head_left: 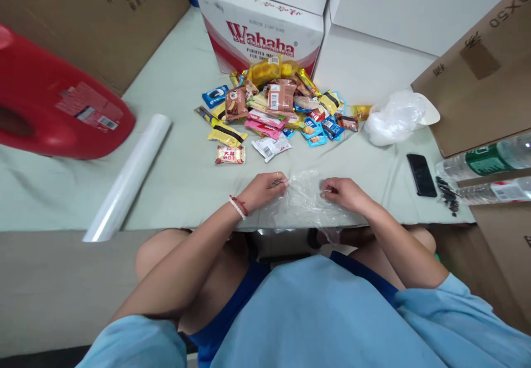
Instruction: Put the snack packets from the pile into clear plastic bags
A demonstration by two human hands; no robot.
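Observation:
A clear plastic bag (307, 199) is stretched between my two hands at the table's front edge, its lower end hanging over. My left hand (269, 188), with a white bead bracelet and a red cord at the wrist, pinches the bag's left side. On the right side, the curled fingers of my right hand (342, 193) grip the film. Just beyond the hands lies a heap of wrapped snacks (277, 102) in brown, yellow, pink and blue packets. Nearest to me are a white packet (271, 146) and a cream-and-red packet (230, 155).
A white plastic roll (128, 177) and a big red jug (62, 97) stand to the left. Behind the snacks is a Wahaha carton (261, 30). On the right are a bunched plastic bag (394, 116), a black phone (421, 174) and two bottles (489, 157).

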